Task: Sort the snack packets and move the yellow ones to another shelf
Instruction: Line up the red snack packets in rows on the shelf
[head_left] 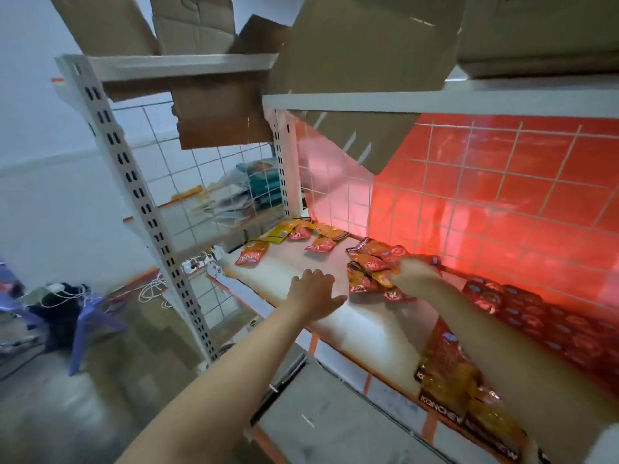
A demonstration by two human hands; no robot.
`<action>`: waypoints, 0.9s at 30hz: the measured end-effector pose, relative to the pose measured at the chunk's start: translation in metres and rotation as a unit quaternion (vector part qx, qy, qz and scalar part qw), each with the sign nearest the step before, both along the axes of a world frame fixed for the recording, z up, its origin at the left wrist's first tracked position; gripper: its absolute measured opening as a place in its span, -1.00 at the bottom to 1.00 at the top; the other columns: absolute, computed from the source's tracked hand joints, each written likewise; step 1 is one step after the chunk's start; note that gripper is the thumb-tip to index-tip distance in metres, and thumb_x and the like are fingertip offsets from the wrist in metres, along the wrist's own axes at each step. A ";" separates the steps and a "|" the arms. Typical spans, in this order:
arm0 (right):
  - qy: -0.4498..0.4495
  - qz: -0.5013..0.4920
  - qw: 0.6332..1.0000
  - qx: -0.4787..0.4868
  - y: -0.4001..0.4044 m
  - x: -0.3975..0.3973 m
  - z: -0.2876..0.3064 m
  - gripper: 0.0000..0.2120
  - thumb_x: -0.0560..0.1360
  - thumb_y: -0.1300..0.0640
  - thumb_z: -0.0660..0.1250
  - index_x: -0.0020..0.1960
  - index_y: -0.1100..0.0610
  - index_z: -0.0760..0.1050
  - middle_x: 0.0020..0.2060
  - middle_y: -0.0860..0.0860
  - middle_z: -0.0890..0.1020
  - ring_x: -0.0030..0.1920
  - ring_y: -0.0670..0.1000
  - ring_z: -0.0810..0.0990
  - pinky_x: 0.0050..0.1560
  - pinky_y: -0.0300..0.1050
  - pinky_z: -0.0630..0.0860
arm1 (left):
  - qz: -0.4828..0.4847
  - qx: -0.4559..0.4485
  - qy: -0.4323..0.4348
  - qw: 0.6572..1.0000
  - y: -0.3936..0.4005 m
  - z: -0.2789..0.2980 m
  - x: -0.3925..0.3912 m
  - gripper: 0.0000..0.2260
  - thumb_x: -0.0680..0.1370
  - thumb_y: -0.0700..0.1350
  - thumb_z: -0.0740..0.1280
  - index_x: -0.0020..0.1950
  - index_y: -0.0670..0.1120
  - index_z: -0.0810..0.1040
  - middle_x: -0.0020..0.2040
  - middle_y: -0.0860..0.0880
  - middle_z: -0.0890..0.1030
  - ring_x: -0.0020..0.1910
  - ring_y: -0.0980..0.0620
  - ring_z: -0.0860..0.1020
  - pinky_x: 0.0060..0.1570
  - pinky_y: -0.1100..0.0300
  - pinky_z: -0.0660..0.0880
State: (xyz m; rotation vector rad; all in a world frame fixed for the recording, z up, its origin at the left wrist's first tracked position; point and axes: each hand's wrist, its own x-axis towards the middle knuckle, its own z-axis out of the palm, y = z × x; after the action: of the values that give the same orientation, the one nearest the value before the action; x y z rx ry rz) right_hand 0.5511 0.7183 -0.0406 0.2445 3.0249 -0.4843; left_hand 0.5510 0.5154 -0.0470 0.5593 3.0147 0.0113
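Gathering red-orange packets point(371, 267) at frame centre-right: right hand point(413, 272) clutches bunch, likely clearing reds aside. Left hand point(313, 293) flat, fingers spread, on bare shelf board point(365, 326), probably bracing. Yellow packets point(279, 233) lie loose at shelf's far end, upper centre, untouched.

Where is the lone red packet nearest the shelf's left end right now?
The red packet lies flat at the shelf's left front corner, left of the open left hand.
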 end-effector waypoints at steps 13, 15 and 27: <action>-0.005 -0.177 0.980 -0.093 0.038 -0.064 -0.024 -0.59 0.40 0.03 0.44 0.12 0.23 0.41 0.13 0.23 0.51 0.14 0.20 0.50 0.05 -0.05 0.44 | -0.269 -0.019 -0.048 0.962 0.068 0.016 -0.142 -0.50 0.61 -0.23 0.14 0.48 0.20 0.24 0.38 -0.10 0.42 0.25 -0.10 0.46 0.11 0.10 0.44; 0.016 -0.199 0.972 -0.125 0.041 -0.061 -0.026 -0.57 0.34 0.07 0.51 0.07 0.21 0.41 0.04 0.20 0.57 0.05 0.17 0.56 -0.06 -0.08 0.46 | -0.318 -0.031 -0.073 0.945 0.073 0.016 -0.147 -0.49 0.60 -0.27 0.11 0.50 0.11 0.23 0.43 -0.10 0.36 0.32 -0.12 0.41 0.16 0.09 0.42; 0.165 -0.331 0.893 -0.256 0.014 -0.017 -0.006 -0.73 0.43 0.16 0.44 0.07 0.19 0.45 -0.18 0.01 0.53 -0.14 0.01 0.48 -0.30 -0.20 0.32 | -0.460 -0.145 -0.137 0.865 0.075 0.014 -0.187 -0.58 0.48 -0.08 0.39 0.32 -0.09 0.45 0.26 -0.12 0.49 0.20 -0.13 0.48 0.07 0.11 0.47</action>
State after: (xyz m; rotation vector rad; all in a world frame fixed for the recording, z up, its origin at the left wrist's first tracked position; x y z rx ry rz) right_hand 0.5346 0.7318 -0.0470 1.2728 2.8752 -1.4675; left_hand 0.3641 0.5904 -0.0326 1.6910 2.1335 -0.3691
